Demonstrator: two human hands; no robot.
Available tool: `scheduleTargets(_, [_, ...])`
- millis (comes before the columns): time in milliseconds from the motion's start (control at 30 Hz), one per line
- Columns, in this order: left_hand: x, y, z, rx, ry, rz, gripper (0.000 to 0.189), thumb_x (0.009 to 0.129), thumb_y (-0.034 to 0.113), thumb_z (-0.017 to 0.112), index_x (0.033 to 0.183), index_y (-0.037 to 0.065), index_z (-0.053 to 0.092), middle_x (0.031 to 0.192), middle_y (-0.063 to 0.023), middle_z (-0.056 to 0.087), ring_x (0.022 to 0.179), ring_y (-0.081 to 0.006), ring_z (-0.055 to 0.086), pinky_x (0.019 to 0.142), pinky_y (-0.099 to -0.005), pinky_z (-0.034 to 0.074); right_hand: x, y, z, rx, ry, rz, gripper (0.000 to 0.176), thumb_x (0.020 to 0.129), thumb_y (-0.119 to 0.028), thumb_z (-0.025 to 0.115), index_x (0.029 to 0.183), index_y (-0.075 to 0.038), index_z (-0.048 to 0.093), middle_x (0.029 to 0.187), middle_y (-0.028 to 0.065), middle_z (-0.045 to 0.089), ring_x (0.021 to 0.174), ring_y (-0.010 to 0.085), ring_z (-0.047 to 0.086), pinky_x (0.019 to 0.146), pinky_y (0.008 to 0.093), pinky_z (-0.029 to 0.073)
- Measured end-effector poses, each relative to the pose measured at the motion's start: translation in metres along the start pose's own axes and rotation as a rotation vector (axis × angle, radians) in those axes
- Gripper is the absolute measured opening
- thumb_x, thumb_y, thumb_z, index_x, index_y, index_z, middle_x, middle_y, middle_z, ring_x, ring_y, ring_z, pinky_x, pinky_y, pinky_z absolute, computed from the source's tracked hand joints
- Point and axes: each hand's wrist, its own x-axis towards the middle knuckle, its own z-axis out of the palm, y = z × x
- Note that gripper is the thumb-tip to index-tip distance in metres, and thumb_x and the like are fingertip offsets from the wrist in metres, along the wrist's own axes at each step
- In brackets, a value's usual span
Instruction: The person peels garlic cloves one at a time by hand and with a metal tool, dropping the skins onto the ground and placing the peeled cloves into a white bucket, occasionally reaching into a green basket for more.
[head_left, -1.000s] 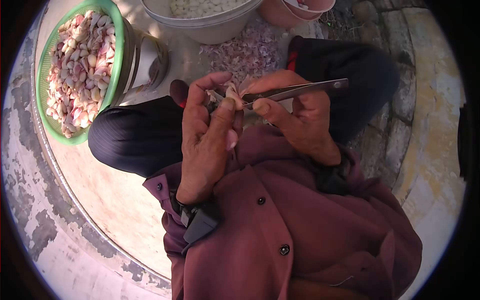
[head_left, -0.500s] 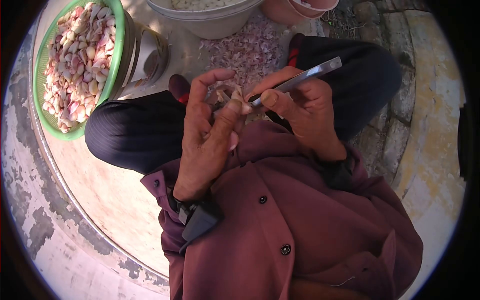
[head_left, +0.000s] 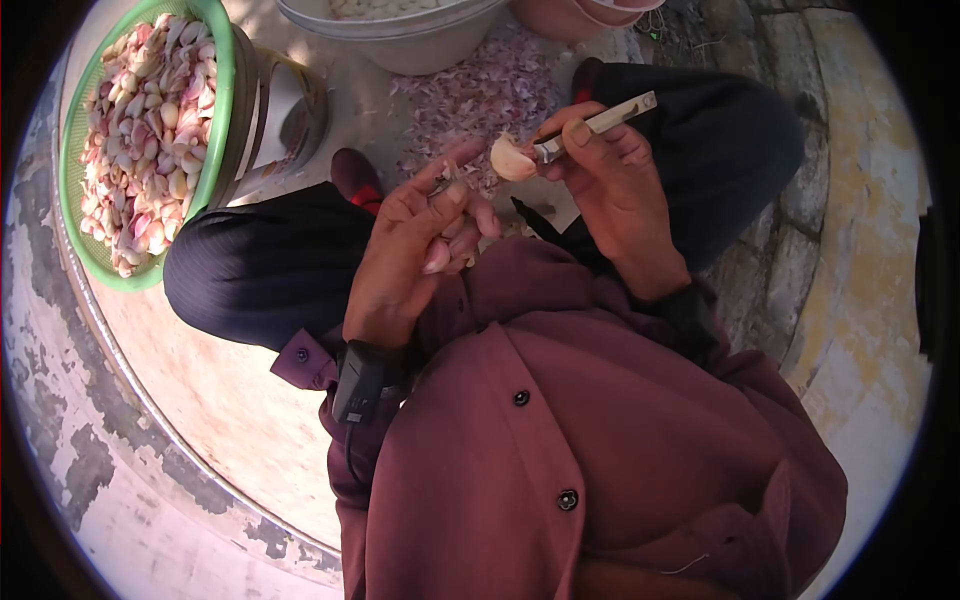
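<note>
My right hand (head_left: 615, 185) grips a flat silver nail clipper (head_left: 622, 112) between thumb and fingers, its handle pointing up and right. At the clipper's near end sits a pale garlic clove (head_left: 512, 158), apart from my left hand. My left hand (head_left: 410, 235) is curled palm up, with a pinkish garlic clove (head_left: 437, 256) tucked under its fingers. Its thumb and forefinger come close together around a small scrap of skin. What else lies in that palm is hidden by the fingers.
A green-rimmed basket (head_left: 228, 90) heaped with garlic cloves stands at the left. A pale tub (head_left: 430, 50) with whitish pieces and a pink bucket (head_left: 565, 22) stand ahead. Loose garlic skins (head_left: 480, 95) cover the ground between my feet.
My hands have moved apart. The clove at the clipper has come away from my left fingers, and the right hand has shifted slightly up and left.
</note>
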Motion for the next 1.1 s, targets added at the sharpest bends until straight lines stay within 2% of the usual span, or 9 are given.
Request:
scheduleTargets(67, [0.008,-0.016,-0.021,1.632,0.318,0.305,0.051,0.095,0.015,0.056,0.139,-0.002,0.034,0.075,-0.0099,0.067,0.049,-0.0065,0.043,0.045,-0.0229,0.031,0.001,0.003,-0.003,-0.011,0.01,-0.01,0.018,0.095,-0.017,0.058,0.101,-0.002,0.063,0.099,0.0063,0.065,0.084,0.0099,0.062,0.072,0.0231,0.048])
scheduleTargets(133, [0.006,-0.008,0.001,1.59,0.378,0.401,0.048,0.093,0.013,0.058,0.134,-0.002,0.038,0.061,-0.0049,0.06,0.05,-0.0072,0.046,0.045,-0.0234,0.031,0.0,0.006,-0.008,-0.173,0.057,-0.011,0.017,0.094,-0.017,0.06,0.1,-0.002,0.064,0.096,0.0064,0.066,0.083,0.0103,0.062,0.073,0.0237,0.048])
scheduleTargets(200, [0.003,0.006,0.028,0.906,0.343,0.16,0.042,0.092,0.008,0.058,0.13,0.001,0.043,0.055,0.0027,0.047,0.048,-0.0051,0.04,0.045,-0.0202,0.029,-0.002,0.007,-0.007,-0.162,0.068,-0.004,0.018,0.094,-0.018,0.06,0.099,-0.002,0.065,0.094,0.0061,0.066,0.082,0.0101,0.061,0.072,0.0237,0.048])
scheduleTargets(400, [0.0,0.008,0.022,0.449,0.309,0.243,0.025,0.09,0.008,0.063,0.114,0.005,0.054,0.074,0.0017,0.052,0.052,-0.0011,0.037,0.046,-0.017,0.028,-0.004,0.008,0.004,-0.209,0.08,-0.018,0.019,0.093,-0.019,0.063,0.098,-0.002,0.066,0.089,0.0042,0.067,0.077,0.0086,0.058,0.072,0.0233,0.046])
scheduleTargets(533, [-0.006,-0.002,0.034,0.584,0.272,0.321,0.024,0.09,0.007,0.063,0.113,0.004,0.055,0.086,0.0012,0.055,0.058,-0.0004,0.04,0.05,-0.0159,0.032,-0.005,0.013,0.013,-0.242,0.074,-0.043,0.019,0.092,-0.019,0.064,0.098,-0.001,0.066,0.087,0.0038,0.066,0.076,0.008,0.058,0.072,0.0227,0.046])
scheduleTargets(600, [-0.003,-0.012,0.028,0.961,0.273,0.571,0.025,0.09,0.005,0.061,0.115,0.003,0.056,0.085,0.0018,0.056,0.063,-0.0005,0.042,0.054,-0.015,0.035,-0.008,0.012,0.02,-0.227,0.051,-0.03,0.019,0.092,-0.018,0.064,0.098,-0.001,0.066,0.087,0.0033,0.066,0.076,0.0079,0.058,0.072,0.0225,0.046])
scheduleTargets(833, [-0.011,-0.006,0.033,0.895,0.332,0.45,0.022,0.092,0.007,0.059,0.113,0.002,0.057,0.084,0.0037,0.056,0.063,-0.0002,0.041,0.054,-0.015,0.033,-0.001,0.016,0.014,-0.273,0.007,-0.018,0.017,0.092,-0.017,0.064,0.097,-0.001,0.067,0.09,0.0032,0.067,0.076,0.0081,0.06,0.072,0.0223,0.048])
scheduleTargets(900, [-0.015,-0.003,0.034,0.581,0.317,0.392,0.022,0.095,0.009,0.056,0.115,0.001,0.057,0.085,0.0038,0.057,0.059,0.0003,0.039,0.051,-0.0157,0.03,0.005,0.023,0.0,-0.312,0.098,-0.048,0.018,0.092,-0.018,0.064,0.098,-0.001,0.067,0.09,0.0036,0.067,0.077,0.0085,0.061,0.072,0.0227,0.048])
scheduleTargets(1100, [-0.016,0.002,0.023,0.763,0.381,0.453,0.019,0.095,0.006,0.054,0.113,0.001,0.056,0.086,0.0019,0.06,0.056,0.0003,0.039,0.049,-0.0168,0.03,0.0,0.015,-0.008,-0.5,0.084,-0.038,0.02,0.093,-0.017,0.063,0.102,0.001,0.065,0.097,0.0049,0.067,0.087,0.0098,0.062,0.08,0.0242,0.049])
